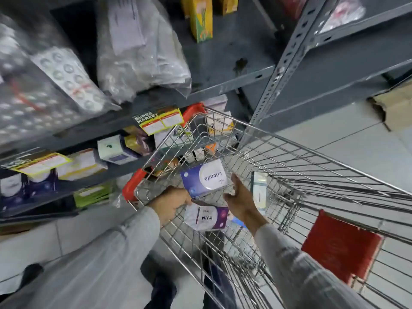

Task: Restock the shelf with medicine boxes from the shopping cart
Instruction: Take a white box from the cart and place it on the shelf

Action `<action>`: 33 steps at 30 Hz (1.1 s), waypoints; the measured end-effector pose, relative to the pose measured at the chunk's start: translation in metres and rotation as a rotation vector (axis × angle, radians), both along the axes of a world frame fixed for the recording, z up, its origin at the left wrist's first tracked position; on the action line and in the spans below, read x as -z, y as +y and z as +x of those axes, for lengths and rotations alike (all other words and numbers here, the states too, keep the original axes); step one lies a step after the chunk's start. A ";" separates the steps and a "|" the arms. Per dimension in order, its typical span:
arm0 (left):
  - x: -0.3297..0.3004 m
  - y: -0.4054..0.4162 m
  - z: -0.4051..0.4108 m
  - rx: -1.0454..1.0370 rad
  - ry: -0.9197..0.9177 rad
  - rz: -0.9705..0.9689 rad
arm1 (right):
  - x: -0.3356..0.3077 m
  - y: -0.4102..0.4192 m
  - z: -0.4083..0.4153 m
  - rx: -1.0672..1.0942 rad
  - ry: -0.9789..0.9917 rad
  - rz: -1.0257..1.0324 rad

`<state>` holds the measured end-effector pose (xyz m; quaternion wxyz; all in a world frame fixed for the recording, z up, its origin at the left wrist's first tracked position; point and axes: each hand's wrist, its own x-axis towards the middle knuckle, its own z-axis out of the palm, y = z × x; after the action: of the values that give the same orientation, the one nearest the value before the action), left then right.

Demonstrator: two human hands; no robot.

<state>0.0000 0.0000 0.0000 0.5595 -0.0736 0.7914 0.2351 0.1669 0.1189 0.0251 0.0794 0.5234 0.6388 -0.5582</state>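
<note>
Two medicine boxes are being lifted from the shopping cart (312, 166). The Viresi box (206, 217) is clamped in the left hand (171, 204); the right hand (240, 201), fingers apart, rests against the Vitendo box (204, 177). Boxes are already stocked on the lower shelf (89, 139); at least one slim box (258, 188) remains in the cart.

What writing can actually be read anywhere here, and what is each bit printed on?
"Vitendo": upside down on the blue-and-white box between the hands in the cart.
"viresi": on the purple-and-white box by the left hand.
"SUPER MARKET": on the yellow tag at the cart's front.
Shelf boxes, blister packs and the paper in the bag: too blurred to read.
</note>
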 end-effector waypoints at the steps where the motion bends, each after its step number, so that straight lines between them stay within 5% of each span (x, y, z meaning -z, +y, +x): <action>1: 0.010 0.002 0.002 0.045 -0.026 0.011 | 0.008 0.005 -0.005 -0.010 0.017 -0.002; 6: 0.038 0.003 0.006 0.139 0.043 0.055 | 0.037 0.011 -0.015 -0.009 0.065 0.028; 11: -0.026 0.003 0.008 0.202 0.242 0.189 | 0.007 0.007 -0.008 0.101 0.241 0.181; 17: -0.145 -0.024 0.018 0.070 0.518 0.602 | -0.124 -0.016 -0.007 0.236 0.491 0.430; 23: -0.296 -0.082 0.005 -0.072 0.594 1.046 | -0.287 -0.071 -0.031 0.225 0.616 0.617; 33: -0.508 -0.240 -0.076 -0.051 0.932 1.282 | -0.514 -0.197 -0.131 0.014 1.069 0.695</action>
<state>-0.0761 -0.2396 0.5079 0.0981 0.3508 0.6524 0.6646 0.0359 -0.0784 0.5389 -0.4284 0.1720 0.7308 -0.5028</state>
